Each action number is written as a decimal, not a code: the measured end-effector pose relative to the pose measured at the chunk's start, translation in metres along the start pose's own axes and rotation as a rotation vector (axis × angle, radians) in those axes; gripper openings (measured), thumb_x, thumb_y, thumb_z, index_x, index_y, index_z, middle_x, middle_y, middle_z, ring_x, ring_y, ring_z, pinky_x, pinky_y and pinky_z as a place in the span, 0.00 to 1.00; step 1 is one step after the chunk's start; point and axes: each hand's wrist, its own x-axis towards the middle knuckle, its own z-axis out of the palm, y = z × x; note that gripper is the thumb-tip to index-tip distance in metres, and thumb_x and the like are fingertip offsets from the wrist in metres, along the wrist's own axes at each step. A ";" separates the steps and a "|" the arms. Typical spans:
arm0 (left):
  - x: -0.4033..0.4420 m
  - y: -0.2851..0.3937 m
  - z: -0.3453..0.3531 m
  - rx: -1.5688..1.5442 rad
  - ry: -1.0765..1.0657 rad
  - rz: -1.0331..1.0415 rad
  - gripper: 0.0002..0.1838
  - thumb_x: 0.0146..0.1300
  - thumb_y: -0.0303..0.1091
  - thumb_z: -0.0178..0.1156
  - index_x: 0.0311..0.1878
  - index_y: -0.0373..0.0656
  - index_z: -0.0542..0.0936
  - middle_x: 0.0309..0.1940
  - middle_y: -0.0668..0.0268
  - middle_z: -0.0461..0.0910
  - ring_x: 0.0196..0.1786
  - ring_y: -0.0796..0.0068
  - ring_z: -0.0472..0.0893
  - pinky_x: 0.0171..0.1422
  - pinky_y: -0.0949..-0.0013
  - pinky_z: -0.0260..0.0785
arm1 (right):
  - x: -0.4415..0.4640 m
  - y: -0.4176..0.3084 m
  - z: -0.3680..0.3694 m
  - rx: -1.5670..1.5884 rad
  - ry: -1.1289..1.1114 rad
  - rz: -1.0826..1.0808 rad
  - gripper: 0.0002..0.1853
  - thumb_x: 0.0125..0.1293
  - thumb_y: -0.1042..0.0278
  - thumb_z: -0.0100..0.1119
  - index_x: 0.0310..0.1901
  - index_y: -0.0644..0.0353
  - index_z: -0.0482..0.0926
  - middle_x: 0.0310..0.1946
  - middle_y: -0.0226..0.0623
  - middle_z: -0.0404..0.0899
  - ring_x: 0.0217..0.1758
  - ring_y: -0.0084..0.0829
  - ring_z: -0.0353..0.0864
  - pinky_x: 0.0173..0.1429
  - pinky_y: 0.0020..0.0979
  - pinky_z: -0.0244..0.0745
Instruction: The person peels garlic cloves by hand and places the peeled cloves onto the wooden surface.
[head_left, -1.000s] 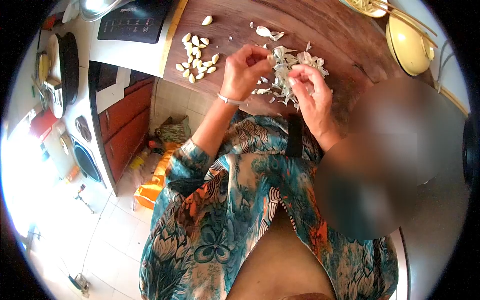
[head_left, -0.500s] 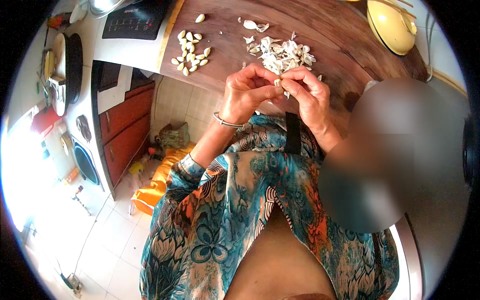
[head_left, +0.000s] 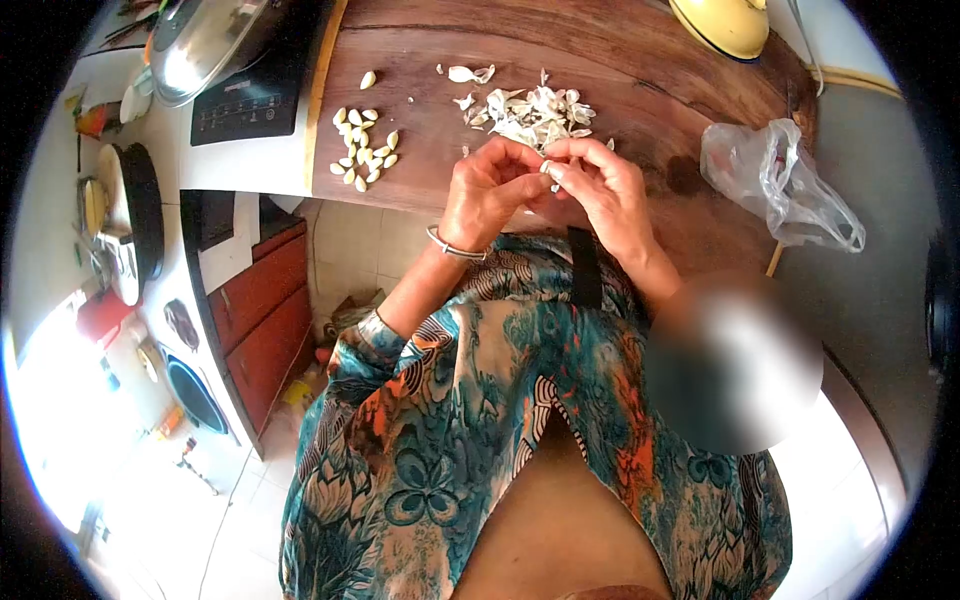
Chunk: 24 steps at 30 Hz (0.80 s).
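My left hand and my right hand meet at the fingertips near the front edge of the wooden counter. Between them they pinch a small whitish garlic clove, partly hidden by the fingers. Just beyond the fingertips lies a loose heap of papery garlic skins. Several peeled garlic cloves are grouped to the left of the hands, with a single one farther back. A bracelet circles my left wrist.
A crumpled clear plastic bag lies at the counter's right. The yellow bowl is at the back right. To the left are a black cooktop and a metal lid. Red drawers stand below.
My hands were apart a second ago, then came together and are still joined at the fingertips. The view has shifted, and the plastic bag now shows fully.
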 end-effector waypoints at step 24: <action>0.018 0.000 -0.036 0.268 -0.113 0.029 0.05 0.53 0.22 0.62 0.34 0.34 0.79 0.30 0.66 0.78 0.32 0.80 0.77 0.36 0.76 0.70 | 0.012 -0.002 0.024 -0.580 -0.028 -0.167 0.18 0.53 0.80 0.56 0.46 0.59 0.65 0.31 0.46 0.79 0.36 0.47 0.80 0.38 0.38 0.76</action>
